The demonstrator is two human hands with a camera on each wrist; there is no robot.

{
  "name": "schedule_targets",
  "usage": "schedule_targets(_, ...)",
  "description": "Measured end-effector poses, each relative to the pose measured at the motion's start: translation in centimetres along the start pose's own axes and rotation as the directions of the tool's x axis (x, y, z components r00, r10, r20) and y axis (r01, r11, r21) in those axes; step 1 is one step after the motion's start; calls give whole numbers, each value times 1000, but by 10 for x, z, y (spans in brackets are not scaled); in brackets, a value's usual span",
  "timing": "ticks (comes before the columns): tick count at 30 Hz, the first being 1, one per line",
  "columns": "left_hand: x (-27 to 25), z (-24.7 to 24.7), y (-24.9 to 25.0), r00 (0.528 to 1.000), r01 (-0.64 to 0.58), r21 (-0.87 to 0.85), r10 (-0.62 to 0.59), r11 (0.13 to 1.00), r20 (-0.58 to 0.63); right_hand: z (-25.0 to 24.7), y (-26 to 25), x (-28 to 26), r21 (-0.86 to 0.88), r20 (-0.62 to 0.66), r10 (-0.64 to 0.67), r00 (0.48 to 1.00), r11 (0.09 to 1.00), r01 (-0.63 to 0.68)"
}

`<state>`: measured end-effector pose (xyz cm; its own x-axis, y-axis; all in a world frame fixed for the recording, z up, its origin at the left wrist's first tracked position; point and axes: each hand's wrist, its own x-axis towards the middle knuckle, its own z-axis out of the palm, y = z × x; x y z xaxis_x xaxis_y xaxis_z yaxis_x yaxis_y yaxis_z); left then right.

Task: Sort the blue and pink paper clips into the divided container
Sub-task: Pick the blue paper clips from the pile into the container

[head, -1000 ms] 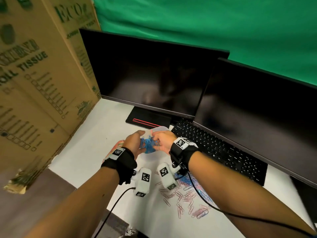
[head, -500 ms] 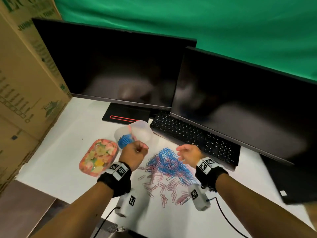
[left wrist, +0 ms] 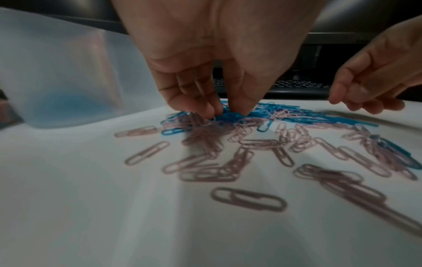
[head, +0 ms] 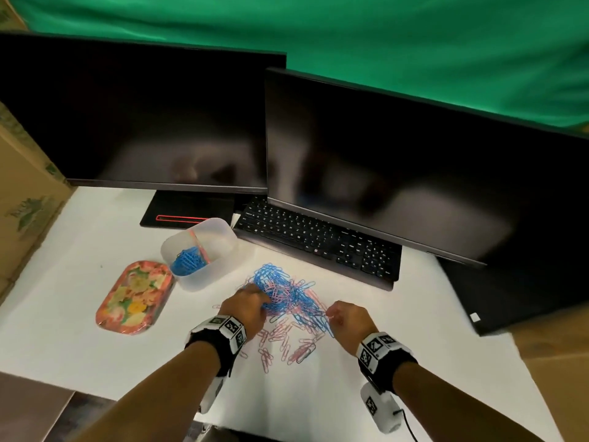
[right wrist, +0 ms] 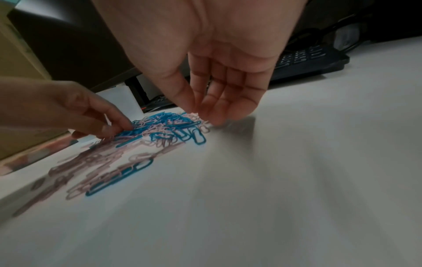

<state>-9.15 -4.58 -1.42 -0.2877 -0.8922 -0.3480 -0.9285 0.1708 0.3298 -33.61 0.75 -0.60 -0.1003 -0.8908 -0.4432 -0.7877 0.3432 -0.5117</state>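
Black wristbands (head: 207, 342), white marker tags (head: 231, 327), cabled white cameras (head: 379, 409).

Green cloth backdrop (head: 382, 43) spans the rear. A white desk (head: 79, 362) carries two dark-screened monitors, left (head: 134, 116) and right (head: 398, 180), with a black keyboard (head: 318, 240) partly under the right one. A printed cardboard box (head: 25, 199) stands at the left edge.

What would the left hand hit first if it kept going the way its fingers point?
The left hand points down into the tangled pile of blue and pink wire paper clips; its fingertips already pinch the blue ones. Straight on, it would likely press through them onto the white tabletop.
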Motion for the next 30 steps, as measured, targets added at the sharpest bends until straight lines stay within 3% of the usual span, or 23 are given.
schedule_targets(8,-7,14,7,999,16,47,-15,999,-41,12,-5,8,-195,17,-80,997,977,82)
schedule_targets(13,-10,7,5,991,55,-201,-78,978,-109,20,-13,14,-233,-18,-114,993,967,107)
schedule_targets(21,-12,2,-7,990,55,-492,-112,869,-89,12,-13,17,-152,-9,-106,994,983,103)
schedule_targets(24,-12,3,-14,991,64,-463,-113,884,-78,7,-10,18,-70,-21,-55,998,996,53)
schedule_targets(30,-16,5,-18,998,59,-200,-54,978,28,2,-5,20,63,-12,-44,999,997,45)
